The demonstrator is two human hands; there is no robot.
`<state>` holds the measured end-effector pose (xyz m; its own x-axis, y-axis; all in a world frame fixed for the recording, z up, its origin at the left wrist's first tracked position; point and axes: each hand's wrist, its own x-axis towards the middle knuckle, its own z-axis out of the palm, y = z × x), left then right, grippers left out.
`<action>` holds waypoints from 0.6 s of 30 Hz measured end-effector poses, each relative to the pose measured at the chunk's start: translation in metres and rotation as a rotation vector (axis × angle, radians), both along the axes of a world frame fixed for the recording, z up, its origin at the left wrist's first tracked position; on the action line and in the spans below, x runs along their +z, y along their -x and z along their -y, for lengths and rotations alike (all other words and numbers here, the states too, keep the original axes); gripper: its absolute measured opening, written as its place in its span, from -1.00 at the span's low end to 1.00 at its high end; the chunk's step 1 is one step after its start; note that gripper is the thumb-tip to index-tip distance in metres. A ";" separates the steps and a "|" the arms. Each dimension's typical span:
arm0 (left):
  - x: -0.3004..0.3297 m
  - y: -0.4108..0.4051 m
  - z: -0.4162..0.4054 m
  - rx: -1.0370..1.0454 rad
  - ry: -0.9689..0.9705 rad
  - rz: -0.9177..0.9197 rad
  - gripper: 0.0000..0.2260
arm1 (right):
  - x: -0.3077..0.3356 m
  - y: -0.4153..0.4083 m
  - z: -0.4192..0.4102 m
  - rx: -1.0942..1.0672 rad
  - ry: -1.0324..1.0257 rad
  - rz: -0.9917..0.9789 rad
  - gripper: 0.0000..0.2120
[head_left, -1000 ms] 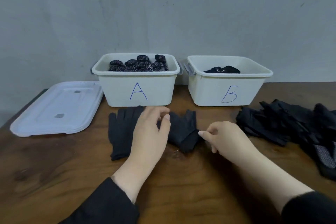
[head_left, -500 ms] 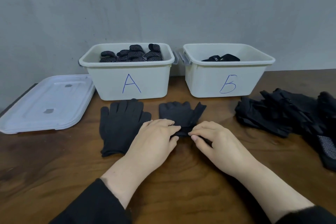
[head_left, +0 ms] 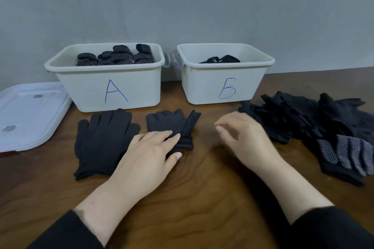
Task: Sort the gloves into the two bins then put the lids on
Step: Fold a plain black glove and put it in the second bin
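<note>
Landmark: we are taking the white plastic bin marked A [head_left: 113, 91] as our reference, standing on the brown wooden table [head_left: 202, 198] against the grey wall.
Bin A contents: we are seeing black gloves with white grip dots [head_left: 121, 56] piled up to its rim.
Second bin: the white plastic bin marked with a blue Б-like letter [head_left: 224, 87] is sitting just to the right of bin A; a few plain black gloves [head_left: 220, 59] are lying low inside it.
Lids: the white translucent plastic lids [head_left: 28, 115] are lying flat on the table to the left of bin A, off both bins.
Flat glove: a plain black knit glove [head_left: 101, 141] is lying spread out in front of bin A, fingers pointing at the bin.
Folded glove: a second plain black glove [head_left: 172, 125], partly folded, is lying in front of bin A's right corner.
Left hand [head_left: 149, 159]: we are pressing it flat on the folded glove's cuff end, fingers extended, not clenched around anything.
Right hand [head_left: 242, 137]: we are holding it to the right of the folded glove, fingers loosely curled, empty, touching no glove.
Unsorted pile: a heap of black gloves [head_left: 307, 119], one showing its dotted palm [head_left: 348, 151], is lying far right of bin A, beyond the second bin.
</note>
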<state>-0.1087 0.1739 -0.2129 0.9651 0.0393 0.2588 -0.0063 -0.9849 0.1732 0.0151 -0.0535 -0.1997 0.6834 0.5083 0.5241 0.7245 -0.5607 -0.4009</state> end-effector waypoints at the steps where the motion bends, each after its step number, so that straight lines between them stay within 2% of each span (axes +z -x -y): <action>1: 0.000 0.000 0.001 -0.014 -0.004 0.005 -0.45 | 0.000 -0.008 0.008 -0.069 -0.016 0.043 -0.89; 3: 0.000 -0.004 0.006 -0.041 0.004 0.023 -0.48 | -0.001 -0.022 0.021 -0.210 0.011 0.064 -0.80; 7: 0.002 -0.014 0.021 -0.074 0.050 0.060 -0.60 | -0.006 -0.041 0.025 -0.379 0.222 -0.129 -0.50; 9: 0.003 -0.018 0.027 -0.091 0.041 0.074 -0.57 | -0.007 -0.046 0.018 -0.419 0.264 -0.172 -0.54; 14: 0.004 -0.018 0.028 -0.105 0.071 0.096 -0.51 | -0.007 -0.054 0.010 -0.493 0.231 -0.129 -0.78; 18: 0.005 -0.018 0.026 -0.087 0.100 0.115 -0.51 | -0.006 -0.056 0.016 -0.487 0.141 -0.149 -0.80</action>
